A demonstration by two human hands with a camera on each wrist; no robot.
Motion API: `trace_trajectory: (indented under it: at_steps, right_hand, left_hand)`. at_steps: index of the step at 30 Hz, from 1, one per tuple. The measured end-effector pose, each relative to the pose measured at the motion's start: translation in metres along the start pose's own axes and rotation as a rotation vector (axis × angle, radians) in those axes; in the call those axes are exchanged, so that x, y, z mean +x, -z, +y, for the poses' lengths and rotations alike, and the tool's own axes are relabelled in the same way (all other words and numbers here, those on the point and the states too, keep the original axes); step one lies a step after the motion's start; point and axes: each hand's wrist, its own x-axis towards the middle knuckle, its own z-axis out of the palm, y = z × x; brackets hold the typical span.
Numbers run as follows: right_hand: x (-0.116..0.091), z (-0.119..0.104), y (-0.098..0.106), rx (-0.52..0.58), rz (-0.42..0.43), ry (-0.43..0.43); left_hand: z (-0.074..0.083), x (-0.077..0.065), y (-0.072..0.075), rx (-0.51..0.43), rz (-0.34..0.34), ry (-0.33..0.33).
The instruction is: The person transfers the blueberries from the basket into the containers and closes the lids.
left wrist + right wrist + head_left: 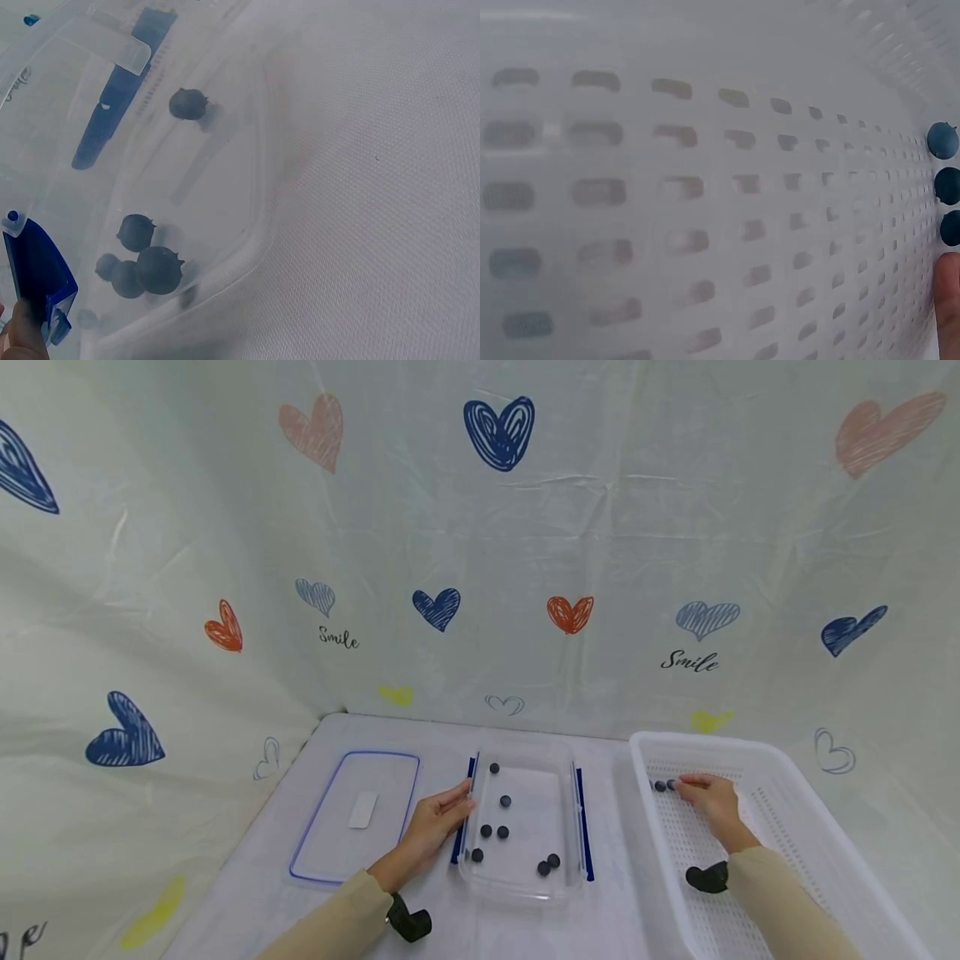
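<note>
A clear plastic container (564, 885) with blue side clips (582, 827) stands in the middle and holds several blueberries (494, 832). My left hand (459, 802) rests with straight fingers against its left clip; in the left wrist view a fingertip (19, 334) touches the blue clip (37, 274), with blueberries (158, 269) just inside the wall. My right hand (688, 783) reaches into the white perforated basket (757, 752), its fingers stretched toward a few blueberries (661, 786) near the basket's left wall. In the right wrist view three blueberries (945, 184) lie in a row just beyond a fingertip (948, 300).
The container's lid (356, 814), clear with a blue rim, lies flat to the left of my left hand. A white cloth covers the table (255, 893), and a heart-printed sheet (480, 568) hangs close behind and at the left.
</note>
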Motion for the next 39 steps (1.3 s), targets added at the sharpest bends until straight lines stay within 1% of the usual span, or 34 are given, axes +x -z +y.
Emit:
trace_trajectory:
  at_steps: [7, 13, 20, 30, 33, 39]
  right_hand:
    - [0.002, 0.001, -0.003, -0.054, 0.026, 0.028]
    - [0.003, 0.000, -0.007, -0.050, 0.045, -0.006]
    - [0.001, -0.001, -0.006, -0.087, 0.047, 0.004]
    - [0.001, -0.001, 0.002, -0.054, 0.063, -0.001]
    - [0.000, -0.003, 0.004, -0.044, 0.067, 0.007]
    - [-0.001, -0.005, 0.009, -0.032, 0.052, -0.010]
  left_hand:
    - [0.001, 0.000, 0.000, 0.003, 0.008, 0.010]
    - [0.001, 0.001, 0.000, 0.011, 0.012, 0.011]
    - [0.001, 0.001, 0.000, 0.013, 0.005, 0.005]
    - [0.001, 0.001, 0.000, 0.007, -0.004, -0.014]
    - [0.001, 0.001, 0.000, 0.002, 0.000, -0.006]
    - [0.001, 0.001, -0.001, 0.014, 0.024, 0.010]
